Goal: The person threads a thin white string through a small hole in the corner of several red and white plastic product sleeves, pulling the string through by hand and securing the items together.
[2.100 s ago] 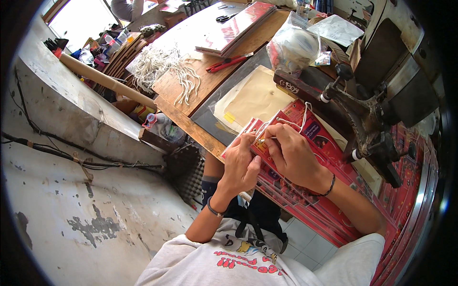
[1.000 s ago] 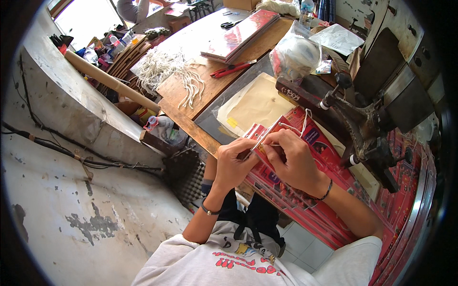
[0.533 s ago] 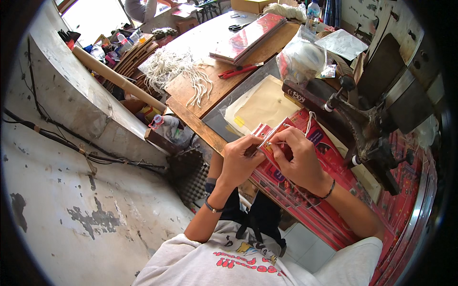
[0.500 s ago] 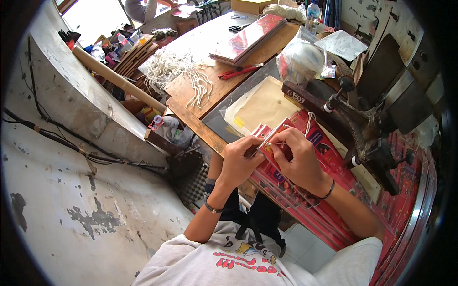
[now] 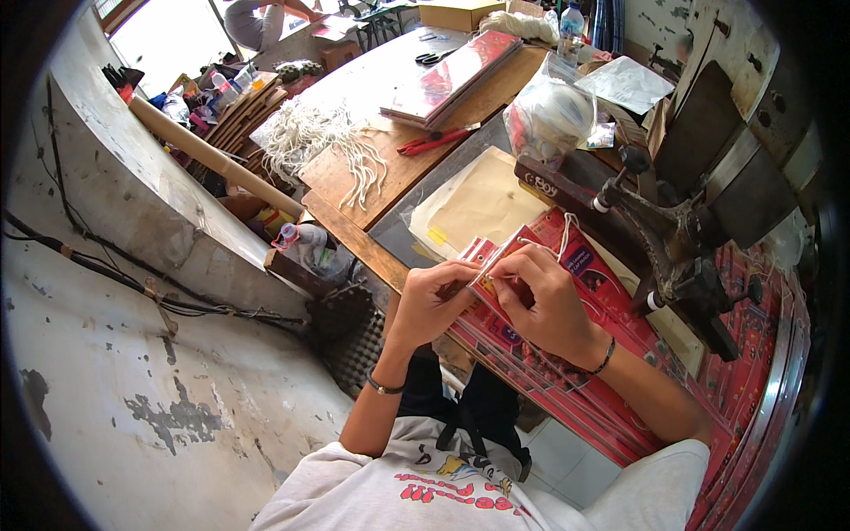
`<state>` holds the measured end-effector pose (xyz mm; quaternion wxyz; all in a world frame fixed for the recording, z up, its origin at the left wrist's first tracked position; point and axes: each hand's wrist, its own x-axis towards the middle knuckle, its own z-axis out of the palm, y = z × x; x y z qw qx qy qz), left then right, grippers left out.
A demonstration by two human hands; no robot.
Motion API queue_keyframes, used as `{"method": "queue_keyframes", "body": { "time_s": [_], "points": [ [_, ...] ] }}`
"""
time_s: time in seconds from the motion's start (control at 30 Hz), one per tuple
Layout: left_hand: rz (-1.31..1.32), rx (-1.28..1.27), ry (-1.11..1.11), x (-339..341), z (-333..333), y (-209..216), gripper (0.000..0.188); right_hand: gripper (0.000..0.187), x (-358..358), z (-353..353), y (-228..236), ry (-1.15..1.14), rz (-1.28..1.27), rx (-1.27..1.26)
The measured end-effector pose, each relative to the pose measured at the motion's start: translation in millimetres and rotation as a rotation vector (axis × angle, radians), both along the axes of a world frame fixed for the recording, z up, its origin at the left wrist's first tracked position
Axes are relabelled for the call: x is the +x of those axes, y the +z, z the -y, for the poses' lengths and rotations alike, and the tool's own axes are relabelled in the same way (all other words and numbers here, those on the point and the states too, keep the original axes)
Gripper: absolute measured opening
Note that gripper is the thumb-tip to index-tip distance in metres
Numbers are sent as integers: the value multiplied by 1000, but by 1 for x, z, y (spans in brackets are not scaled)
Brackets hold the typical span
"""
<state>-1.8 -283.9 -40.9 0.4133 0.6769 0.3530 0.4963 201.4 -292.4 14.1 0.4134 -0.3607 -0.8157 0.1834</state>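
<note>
Both my hands meet at the near edge of a red printed pack of sheets (image 5: pixel 589 268) lying across the bench in front of me. My left hand (image 5: pixel 425 305) is closed on the pack's edge strip, thumb and fingers pinching it. Against that strip, my right hand (image 5: pixel 553 310) holds its thumb and forefinger together on what looks like the end of a white cord; the fingers partly hide it. A loop of white cord (image 5: pixel 565 237) stands up from the red sheets just beyond my right hand. More red printed packs (image 5: pixel 540 358) lie below my wrists.
A dark metal clamp-like machine (image 5: pixel 677 234) stands at the right, beside red stacks (image 5: pixel 753 354). Beyond are cream paper (image 5: pixel 478 196), a stuffed plastic bag (image 5: pixel 549 106), a red-handled cutter (image 5: pixel 438 140), loose white cords (image 5: pixel 323 150) and a wrapped pack (image 5: pixel 456 78). A person (image 5: pixel 257 25) sits far left.
My hands have shifted slightly, and the right fingers have drawn in closer to the strip, with the cord end less visible. The view has moved a little.
</note>
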Motion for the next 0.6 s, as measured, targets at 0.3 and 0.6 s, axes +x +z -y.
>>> {"method": "queue_keyframes", "body": {
  "time_s": [0.3,0.6],
  "points": [
    [39,12,200,12,5,-4,6,14,1,1,0,-102,147,160],
    [334,62,295,19,8,-16,16,47,22,-10,21,-357,434,-38]
  ]
}}
